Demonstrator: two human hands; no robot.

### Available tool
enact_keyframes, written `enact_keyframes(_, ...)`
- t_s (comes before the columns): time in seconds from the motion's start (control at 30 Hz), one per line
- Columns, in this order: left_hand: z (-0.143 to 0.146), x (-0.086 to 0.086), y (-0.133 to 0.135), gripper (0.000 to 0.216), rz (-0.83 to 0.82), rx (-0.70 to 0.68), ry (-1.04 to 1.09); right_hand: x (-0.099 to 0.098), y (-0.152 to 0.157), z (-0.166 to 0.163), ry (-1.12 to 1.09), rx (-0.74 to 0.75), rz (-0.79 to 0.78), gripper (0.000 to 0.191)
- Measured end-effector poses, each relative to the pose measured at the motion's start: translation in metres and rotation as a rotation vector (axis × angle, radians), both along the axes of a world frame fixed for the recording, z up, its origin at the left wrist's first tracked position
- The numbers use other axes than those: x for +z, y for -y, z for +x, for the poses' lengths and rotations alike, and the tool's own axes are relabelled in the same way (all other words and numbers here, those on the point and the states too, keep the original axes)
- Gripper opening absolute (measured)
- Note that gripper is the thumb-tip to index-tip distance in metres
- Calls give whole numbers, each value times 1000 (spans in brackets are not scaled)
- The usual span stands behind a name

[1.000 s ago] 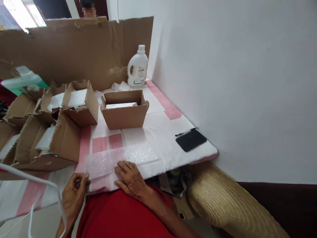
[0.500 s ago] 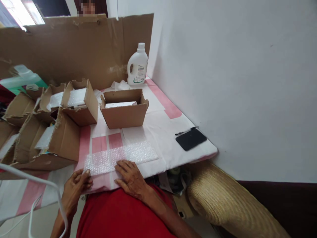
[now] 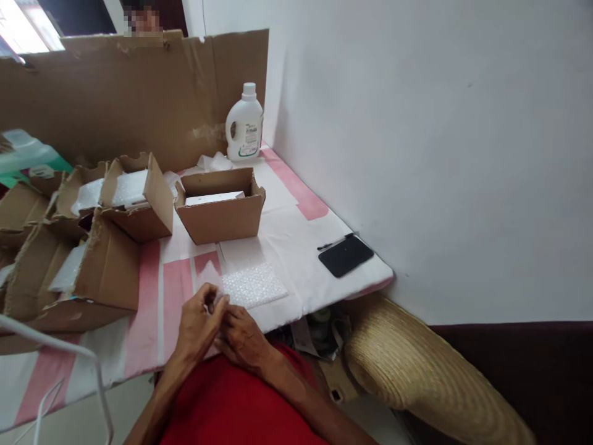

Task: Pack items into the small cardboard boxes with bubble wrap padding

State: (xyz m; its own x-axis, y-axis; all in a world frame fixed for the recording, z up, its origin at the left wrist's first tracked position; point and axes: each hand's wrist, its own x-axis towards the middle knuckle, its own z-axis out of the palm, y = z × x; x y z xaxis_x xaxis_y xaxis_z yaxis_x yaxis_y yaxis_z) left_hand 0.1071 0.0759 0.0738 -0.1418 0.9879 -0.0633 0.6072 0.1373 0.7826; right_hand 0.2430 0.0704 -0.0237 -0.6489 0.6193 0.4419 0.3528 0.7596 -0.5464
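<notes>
A strip of bubble wrap (image 3: 254,285) lies on the cloth-covered table near its front edge, its left part lifted and folded over toward the right. My left hand (image 3: 199,318) is closed on that folded end, thumb and fingers pinching the film. Just right of it, my right hand (image 3: 243,337) rests against the near edge of the wrap, its fingers curled and partly hidden behind the left hand. Whether those fingers grip the film is hard to see. Behind the wrap stands a cardboard box (image 3: 222,219) with a flat white item (image 3: 214,198) inside.
Several open cardboard boxes (image 3: 109,259) with bubble-wrapped pieces fill the left. A white jug (image 3: 245,127) stands by the cardboard panel (image 3: 130,93); a green jug (image 3: 34,157) is far left. A black pad (image 3: 346,256) lies near the wall. A woven straw item (image 3: 417,358) leans below. Another person is behind the panel.
My left hand has moved right, carrying the left end of the bubble wrap over toward my right hand. The wrap was flat before. The view has shifted slightly.
</notes>
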Motion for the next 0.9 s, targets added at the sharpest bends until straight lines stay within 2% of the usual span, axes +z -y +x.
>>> enact_keyframes(0.1, 16, -12, -16, 20, -15, -80, -99, -8, 1, -1, -1, -3, 40, 28)
enact_keyframes(0.23, 21, -26, -22, 7, -41, -192, -204, -14, 3, -3, 6, -16, 105, 24)
enact_keyframes(0.47, 19, -36, -24, 7, -51, -302, -285, -17, 2, -7, 28, -37, 147, 22)
enact_keyframes(0.57, 17, -37, -24, 14, -61, -314, -278, -9, 5, -2, 28, -32, 219, 23)
enact_keyframes(0.67, 13, -37, -24, 22, -72, -337, -229, 9, 11, 15, 22, -30, 239, 25)
enact_keyframes(0.73, 10, -38, -23, 27, -65, -355, -187, 22, 14, 28, -26, -101, 211, 20)
enact_keyframes(0.8, 7, -40, -21, 30, -43, -372, -149, 30, 12, 37, -81, -234, 175, 19)
enact_keyframes(0.9, 4, -42, -17, 32, 2, -386, -106, 26, 4, 41, -34, -394, 167, 30)
